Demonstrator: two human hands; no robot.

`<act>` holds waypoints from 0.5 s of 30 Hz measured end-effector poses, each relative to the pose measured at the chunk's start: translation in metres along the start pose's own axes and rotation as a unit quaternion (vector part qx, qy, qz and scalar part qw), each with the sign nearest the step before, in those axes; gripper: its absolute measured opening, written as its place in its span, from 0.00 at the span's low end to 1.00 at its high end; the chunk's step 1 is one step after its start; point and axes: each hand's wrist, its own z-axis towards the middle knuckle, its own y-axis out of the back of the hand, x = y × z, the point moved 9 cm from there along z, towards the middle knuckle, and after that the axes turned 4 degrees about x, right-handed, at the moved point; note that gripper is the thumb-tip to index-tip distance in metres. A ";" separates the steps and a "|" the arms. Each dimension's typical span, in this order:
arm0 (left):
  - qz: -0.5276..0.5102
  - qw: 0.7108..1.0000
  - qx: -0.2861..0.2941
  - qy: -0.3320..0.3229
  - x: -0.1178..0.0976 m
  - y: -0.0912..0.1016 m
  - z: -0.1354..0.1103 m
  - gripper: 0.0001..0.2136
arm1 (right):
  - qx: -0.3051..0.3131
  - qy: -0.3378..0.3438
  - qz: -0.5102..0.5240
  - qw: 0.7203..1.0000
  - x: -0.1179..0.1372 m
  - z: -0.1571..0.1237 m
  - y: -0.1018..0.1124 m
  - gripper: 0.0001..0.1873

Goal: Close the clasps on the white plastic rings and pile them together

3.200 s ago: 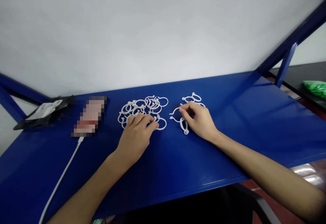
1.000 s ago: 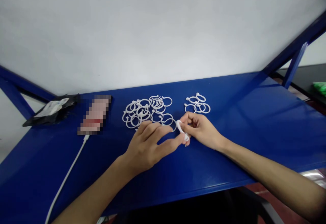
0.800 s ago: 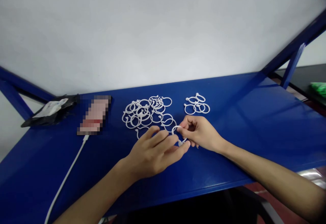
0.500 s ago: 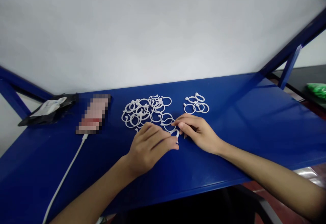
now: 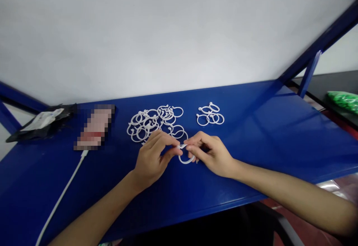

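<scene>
Both hands meet over the blue table (image 5: pixel 265 134) and pinch one white plastic ring (image 5: pixel 186 159) between them. My left hand (image 5: pixel 152 156) grips the ring's top from the left with thumb and fingers. My right hand (image 5: pixel 209 153) pinches it from the right. The ring hangs just above the tabletop. Behind my left hand lies a large pile of several white rings (image 5: pixel 153 121). A smaller group of white rings (image 5: pixel 210 114) lies further right, behind my right hand.
A blurred phone (image 5: pixel 93 131) lies at the left with a white cable (image 5: pixel 60 197) running toward the near edge. A black packet (image 5: pixel 39 125) sits at the far left. Green items (image 5: pixel 345 100) rest on a dark surface at the right. A white wall stands behind.
The hands lifted a ring from beside the large pile and now hold it between them, its loop hanging down. The view shifted slightly.
</scene>
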 end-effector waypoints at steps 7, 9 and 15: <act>-0.009 1.000 0.010 -0.026 -0.004 -0.004 -0.001 0.04 | 0.016 0.016 -0.010 1.000 0.004 0.000 -0.001 0.06; -0.010 1.000 0.006 -0.027 -0.005 -0.003 -0.001 0.03 | 0.018 0.018 -0.012 1.000 0.006 0.000 -0.001 0.06; -0.024 0.999 0.006 -0.029 -0.004 -0.003 -0.002 0.02 | 0.030 0.021 -0.010 0.999 0.007 0.000 -0.002 0.05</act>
